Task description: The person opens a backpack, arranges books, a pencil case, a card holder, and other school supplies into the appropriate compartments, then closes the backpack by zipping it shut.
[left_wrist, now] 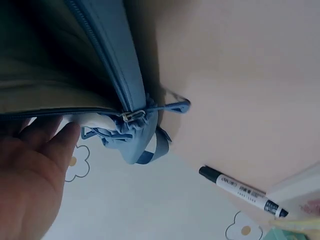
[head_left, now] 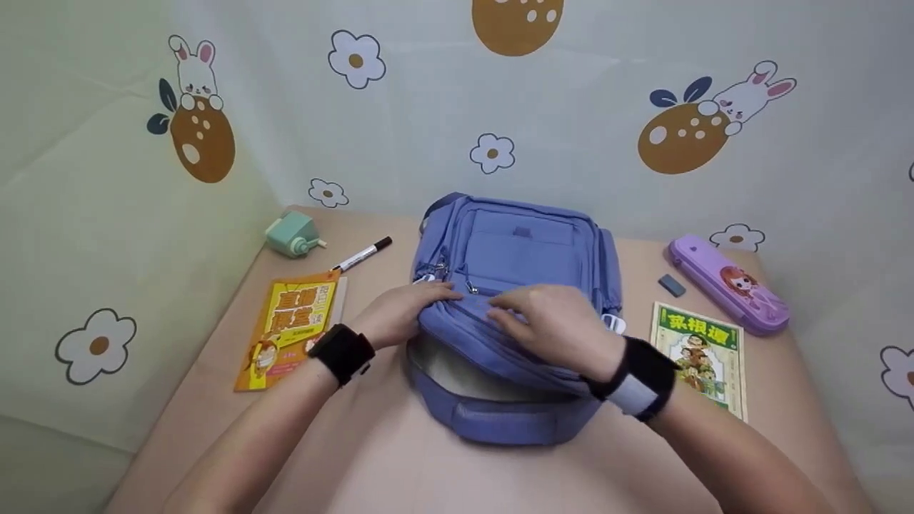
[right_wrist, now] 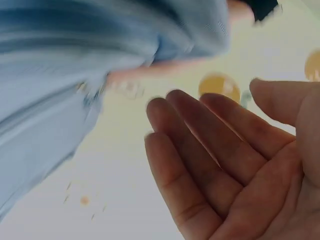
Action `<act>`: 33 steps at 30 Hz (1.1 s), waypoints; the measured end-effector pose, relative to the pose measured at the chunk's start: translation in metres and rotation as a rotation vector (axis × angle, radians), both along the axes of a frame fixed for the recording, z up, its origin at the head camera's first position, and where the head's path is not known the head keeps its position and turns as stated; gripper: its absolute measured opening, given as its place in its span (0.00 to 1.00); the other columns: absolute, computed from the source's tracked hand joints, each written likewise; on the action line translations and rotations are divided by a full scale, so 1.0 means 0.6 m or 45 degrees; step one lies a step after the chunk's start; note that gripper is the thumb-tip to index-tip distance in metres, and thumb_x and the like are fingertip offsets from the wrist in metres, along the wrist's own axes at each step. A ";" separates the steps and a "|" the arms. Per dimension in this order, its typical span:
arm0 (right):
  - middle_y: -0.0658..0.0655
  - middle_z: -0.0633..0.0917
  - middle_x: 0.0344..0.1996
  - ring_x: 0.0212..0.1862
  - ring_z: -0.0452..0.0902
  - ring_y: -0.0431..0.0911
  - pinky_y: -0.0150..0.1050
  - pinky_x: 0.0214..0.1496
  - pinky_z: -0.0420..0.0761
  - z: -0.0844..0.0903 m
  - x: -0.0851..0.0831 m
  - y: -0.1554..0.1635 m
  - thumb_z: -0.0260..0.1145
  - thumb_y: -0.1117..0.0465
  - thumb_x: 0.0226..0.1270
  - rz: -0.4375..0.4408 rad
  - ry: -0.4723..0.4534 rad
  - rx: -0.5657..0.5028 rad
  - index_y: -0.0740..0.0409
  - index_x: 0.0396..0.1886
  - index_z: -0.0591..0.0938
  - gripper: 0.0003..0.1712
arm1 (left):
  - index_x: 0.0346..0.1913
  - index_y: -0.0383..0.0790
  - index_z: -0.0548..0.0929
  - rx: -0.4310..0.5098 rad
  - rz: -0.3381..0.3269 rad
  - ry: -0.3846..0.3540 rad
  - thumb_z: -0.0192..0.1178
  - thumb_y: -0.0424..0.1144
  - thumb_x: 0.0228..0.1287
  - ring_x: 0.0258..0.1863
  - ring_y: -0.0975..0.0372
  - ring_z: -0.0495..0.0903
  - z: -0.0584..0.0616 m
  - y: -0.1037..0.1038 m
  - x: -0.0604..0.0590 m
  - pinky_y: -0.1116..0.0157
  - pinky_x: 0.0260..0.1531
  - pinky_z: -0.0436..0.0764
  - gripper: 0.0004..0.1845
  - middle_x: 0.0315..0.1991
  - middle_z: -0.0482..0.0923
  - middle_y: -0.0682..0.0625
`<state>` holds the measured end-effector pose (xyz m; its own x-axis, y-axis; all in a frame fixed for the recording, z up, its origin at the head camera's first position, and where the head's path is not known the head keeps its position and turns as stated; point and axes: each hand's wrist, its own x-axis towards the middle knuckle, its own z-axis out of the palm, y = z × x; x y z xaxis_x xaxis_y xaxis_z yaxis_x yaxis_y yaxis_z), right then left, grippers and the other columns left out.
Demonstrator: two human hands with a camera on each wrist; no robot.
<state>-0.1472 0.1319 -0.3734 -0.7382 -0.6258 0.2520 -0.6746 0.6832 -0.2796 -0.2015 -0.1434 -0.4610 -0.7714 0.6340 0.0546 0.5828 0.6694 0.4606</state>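
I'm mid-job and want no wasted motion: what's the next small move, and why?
I'd probably lower the right hand to the upper flap of the backpack and help lift it: that hand holds nothing and sits apart from the bag, the left hand touches the flap edge, and the flap partly covers the opening.

From here I read the backpack point(head_left: 525, 250) as soft, matt cloth with shiny metal zip pulls point(head_left: 472, 288). The purple pencil case point(head_left: 714, 275) looks smooth and faintly glossy, the marker point(head_left: 363, 255) smooth plastic, the orange booklet point(head_left: 294, 330) printed paper, the backdrop point(head_left: 414, 128) creased sheeting.
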 end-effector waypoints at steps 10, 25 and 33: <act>0.63 0.82 0.61 0.61 0.77 0.59 0.59 0.62 0.75 -0.068 -0.032 0.204 0.58 0.73 0.67 -0.274 -0.053 -0.118 0.59 0.67 0.79 0.28 | 0.68 0.52 0.78 0.210 0.204 -0.221 0.51 0.23 0.72 0.68 0.52 0.72 0.018 0.001 -0.014 0.50 0.69 0.68 0.28 0.67 0.76 0.48; 0.66 0.59 0.78 0.76 0.54 0.66 0.65 0.73 0.57 -0.218 -0.107 0.281 0.74 0.72 0.51 -0.127 0.082 -0.150 0.51 0.80 0.63 0.55 | 0.66 0.40 0.79 0.388 0.239 -0.222 0.55 0.36 0.78 0.67 0.54 0.73 0.031 0.003 -0.041 0.54 0.68 0.70 0.18 0.65 0.78 0.45; 0.61 0.74 0.71 0.74 0.63 0.62 0.58 0.74 0.62 -0.216 -0.133 0.262 0.65 0.77 0.64 -0.032 0.049 -0.358 0.57 0.69 0.78 0.33 | 0.66 0.43 0.79 0.426 0.280 -0.232 0.54 0.47 0.79 0.64 0.57 0.76 0.037 0.006 -0.049 0.55 0.67 0.71 0.20 0.63 0.79 0.47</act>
<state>-0.2271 0.2888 -0.5029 -0.7389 -0.5092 0.4414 -0.6725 0.5991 -0.4346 -0.2308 -0.1397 -0.4389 -0.9022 0.4239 0.0795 0.3319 0.5647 0.7556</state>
